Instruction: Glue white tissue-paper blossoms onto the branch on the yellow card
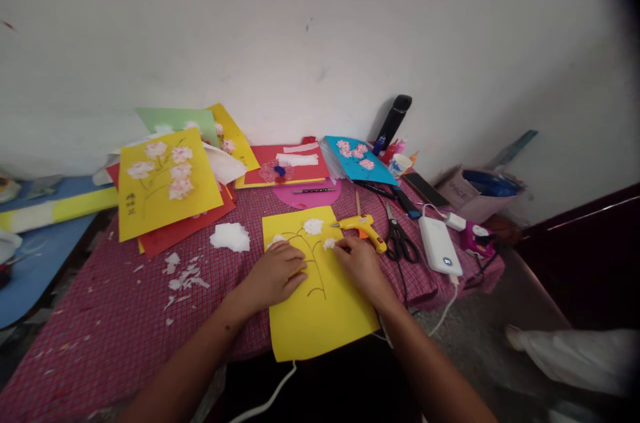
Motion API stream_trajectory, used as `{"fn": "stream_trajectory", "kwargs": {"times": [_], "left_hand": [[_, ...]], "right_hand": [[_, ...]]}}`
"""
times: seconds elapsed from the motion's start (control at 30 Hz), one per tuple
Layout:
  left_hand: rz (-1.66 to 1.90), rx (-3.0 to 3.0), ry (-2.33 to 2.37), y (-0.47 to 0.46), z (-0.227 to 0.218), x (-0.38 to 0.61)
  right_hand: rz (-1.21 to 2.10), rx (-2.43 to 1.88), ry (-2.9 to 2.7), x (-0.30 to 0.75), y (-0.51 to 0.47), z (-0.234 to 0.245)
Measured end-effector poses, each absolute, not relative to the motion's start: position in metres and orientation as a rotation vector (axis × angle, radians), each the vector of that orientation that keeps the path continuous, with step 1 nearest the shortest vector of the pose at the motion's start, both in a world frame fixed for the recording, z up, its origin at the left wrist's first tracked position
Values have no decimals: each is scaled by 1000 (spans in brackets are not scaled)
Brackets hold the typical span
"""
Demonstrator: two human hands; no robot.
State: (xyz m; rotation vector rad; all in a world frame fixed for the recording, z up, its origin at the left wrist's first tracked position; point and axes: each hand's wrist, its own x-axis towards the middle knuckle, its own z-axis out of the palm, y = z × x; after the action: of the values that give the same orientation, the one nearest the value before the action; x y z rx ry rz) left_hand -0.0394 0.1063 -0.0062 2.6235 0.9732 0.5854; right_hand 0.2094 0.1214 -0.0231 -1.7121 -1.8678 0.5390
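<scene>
A yellow sheet of paper [340, 303] with a drawn brown branch lies at the table's front edge. Crumpled white paper blossoms sit on it: one blossom [313, 227] near the top and another by my left fingers, partly covered. My left hand [280, 273] rests on the sheet's left side, fingers stretched out and holding nothing. On the right side, the fingertips of my right hand [357, 263] pinch a small crumpled white paper piece [329, 244] against the sheet. A yellow glue gun [365, 228] lies just above that hand, its nozzle over the sheet's upper right edge.
Black scissors [399, 239] and a white power bank [440, 246] lie to the right. Torn white paper scraps [187, 278] and a white paper piece [230, 237] are at left. Finished flower pictures [165, 206] are stacked behind them. A blue picture [375, 173] leans near the wall.
</scene>
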Motion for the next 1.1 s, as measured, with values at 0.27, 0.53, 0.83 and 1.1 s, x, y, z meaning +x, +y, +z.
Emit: {"fn": "stream_trajectory", "kwargs": {"times": [0.27, 0.53, 0.83, 1.1], "left_hand": [[568, 2616, 978, 106, -4, -39], [580, 2617, 970, 107, -5, -39], [600, 2615, 966, 107, -5, -39], [588, 2617, 959, 106, -3, -39]], "right_hand": [[533, -1749, -1903, 208, 123, -22], [536, -1751, -1922, 208, 124, -21], [648, -1645, -1886, 210, 121, -17], [740, -1598, -1776, 226, 109, -14]]}}
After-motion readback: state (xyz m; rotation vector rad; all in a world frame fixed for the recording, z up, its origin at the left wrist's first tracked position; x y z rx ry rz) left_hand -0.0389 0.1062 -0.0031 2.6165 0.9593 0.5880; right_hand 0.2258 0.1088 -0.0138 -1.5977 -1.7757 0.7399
